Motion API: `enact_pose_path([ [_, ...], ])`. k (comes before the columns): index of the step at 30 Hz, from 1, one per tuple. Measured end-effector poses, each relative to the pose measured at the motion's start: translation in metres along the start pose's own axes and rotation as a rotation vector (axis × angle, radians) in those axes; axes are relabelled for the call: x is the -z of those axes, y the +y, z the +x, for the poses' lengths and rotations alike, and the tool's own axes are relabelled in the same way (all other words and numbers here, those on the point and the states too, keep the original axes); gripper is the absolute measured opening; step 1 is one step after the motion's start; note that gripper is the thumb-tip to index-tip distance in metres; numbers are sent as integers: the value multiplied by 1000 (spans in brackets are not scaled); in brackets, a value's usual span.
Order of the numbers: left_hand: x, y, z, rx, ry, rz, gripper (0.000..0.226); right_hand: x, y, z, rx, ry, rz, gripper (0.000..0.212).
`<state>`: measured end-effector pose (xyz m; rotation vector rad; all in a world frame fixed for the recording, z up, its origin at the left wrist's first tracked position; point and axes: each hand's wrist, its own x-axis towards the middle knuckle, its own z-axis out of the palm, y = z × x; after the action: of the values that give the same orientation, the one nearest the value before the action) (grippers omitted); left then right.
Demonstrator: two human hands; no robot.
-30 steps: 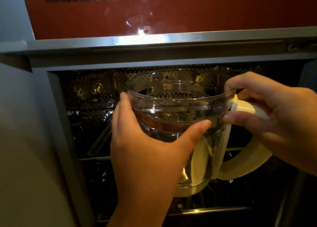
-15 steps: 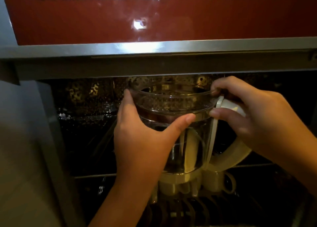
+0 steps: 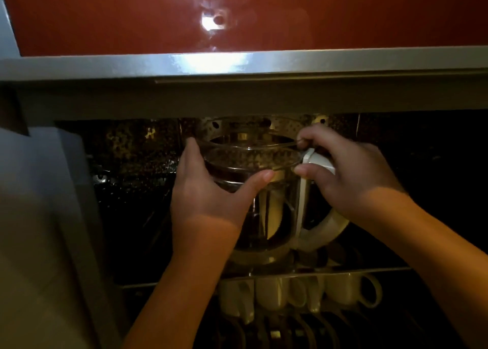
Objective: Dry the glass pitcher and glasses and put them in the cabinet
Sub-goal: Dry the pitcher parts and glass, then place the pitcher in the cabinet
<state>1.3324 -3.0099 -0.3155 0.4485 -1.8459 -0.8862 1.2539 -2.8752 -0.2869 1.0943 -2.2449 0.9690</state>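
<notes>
Glass pitcher (image 3: pixel 250 161) empty, in cabinet (image 3: pixel 237 100); left hand (image 3: pixel 208 200) clasps body; right hand (image 3: pixel 351 174) clasps handle (image 3: pixel 326 227).

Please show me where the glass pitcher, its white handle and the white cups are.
glass pitcher (image 3: pixel 245 158): head view, clear wall under the rim.
white handle (image 3: pixel 334 228): head view, lower curve.
white cups (image 3: pixel 340 290): head view, side of the right cup.

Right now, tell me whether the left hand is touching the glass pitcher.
Touching. The head view shows the left hand pressed against the wall of the glass pitcher, thumb lying across its front and fingers round its left side, with no gap.
</notes>
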Motion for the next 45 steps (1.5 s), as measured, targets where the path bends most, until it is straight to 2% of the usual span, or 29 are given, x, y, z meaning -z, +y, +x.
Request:
enact_pose_path([
  [6,-7,-17,8,-18,1,26,103,-27,-1,9,25,44,22,31],
  [14,-3,-31,9,-161,-103,381,103,-63,-10,35,-55,68,-45,41],
  [18,2,-37,11,-271,-142,571,90,-73,-14,48,-91,63,-89,34],
  [24,0,-47,17,-288,-214,689,79,-80,-16,59,-125,54,-131,28],
  [31,-11,-65,18,-302,-245,703,76,-90,-8,72,-145,89,-123,28],
  [45,-24,-77,25,-274,-250,744,69,-109,6,94,-168,29,-90,32],
])
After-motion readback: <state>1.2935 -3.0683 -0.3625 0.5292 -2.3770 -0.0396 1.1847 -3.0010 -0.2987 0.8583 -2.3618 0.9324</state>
